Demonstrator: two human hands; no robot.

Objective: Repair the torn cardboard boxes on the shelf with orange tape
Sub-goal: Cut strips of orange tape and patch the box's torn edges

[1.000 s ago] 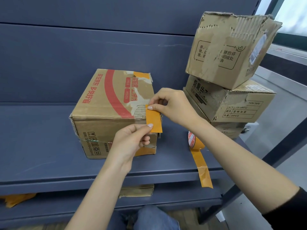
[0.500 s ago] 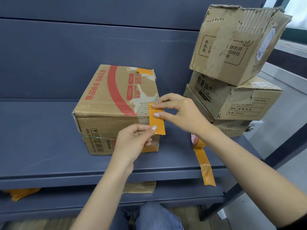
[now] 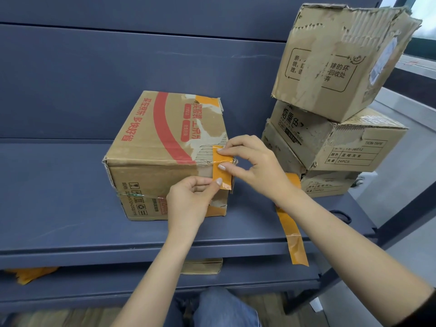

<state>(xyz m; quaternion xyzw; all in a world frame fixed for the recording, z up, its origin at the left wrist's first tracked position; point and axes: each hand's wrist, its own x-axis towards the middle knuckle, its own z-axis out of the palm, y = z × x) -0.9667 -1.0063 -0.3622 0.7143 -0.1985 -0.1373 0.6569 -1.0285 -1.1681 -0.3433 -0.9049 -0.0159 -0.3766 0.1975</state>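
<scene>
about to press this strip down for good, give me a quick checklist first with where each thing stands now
1. Tape strip spans the box's top front edge: ok, it folds from the top face onto the front face.
2. Torn corner of the red-printed box covered: not ok, ripped board shows left of the strip.
3. Right hand fingertips on the strip's upper part: ok.
4. Left hand holds the lower end: ok, pinching it.
5. Lower end stuck flat: cannot tell.
6. Tape roll within reach: ok, behind the right wrist on the shelf.
</scene>
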